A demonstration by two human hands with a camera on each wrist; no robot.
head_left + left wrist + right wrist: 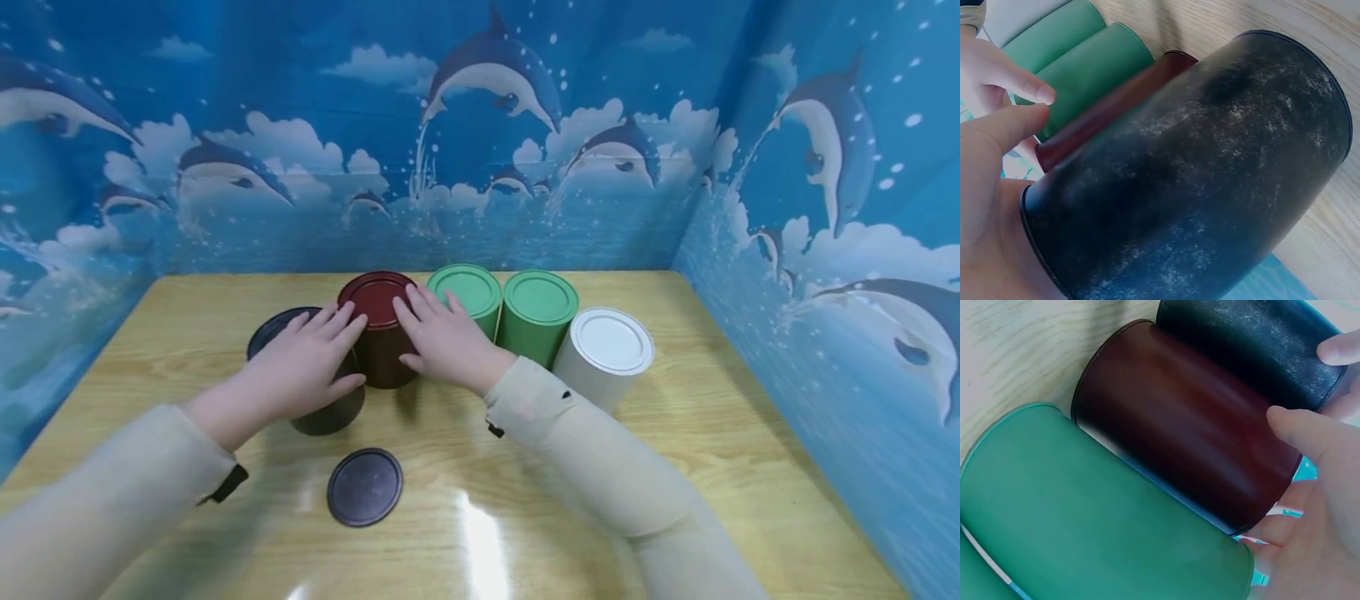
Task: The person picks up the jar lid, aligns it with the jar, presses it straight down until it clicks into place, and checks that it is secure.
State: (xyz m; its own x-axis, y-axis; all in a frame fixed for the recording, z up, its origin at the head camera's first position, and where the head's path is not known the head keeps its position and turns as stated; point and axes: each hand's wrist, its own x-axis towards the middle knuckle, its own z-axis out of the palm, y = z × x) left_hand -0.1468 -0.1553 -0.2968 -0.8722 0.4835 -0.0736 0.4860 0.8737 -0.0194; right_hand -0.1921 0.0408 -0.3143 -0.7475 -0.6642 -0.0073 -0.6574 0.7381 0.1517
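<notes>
Dark red, the lidded canister (pixel 377 329) is standing on the wooden table (pixel 712 433) between both hands: the left hand (pixel 303 367) and right hand (pixel 442 337) are pressing its sides with relaxed, straight fingers, neither one curling round it. The black canister (pixel 330 408) beside it is sitting open, its black lid (pixel 364 487) lying apart, not yet back on.

The left wrist view is showing the black canister's wall (pixel 1210 175) close up.

The right wrist view is showing the red canister (pixel 1191 419) touching a green canister (pixel 1085 519).
</notes>
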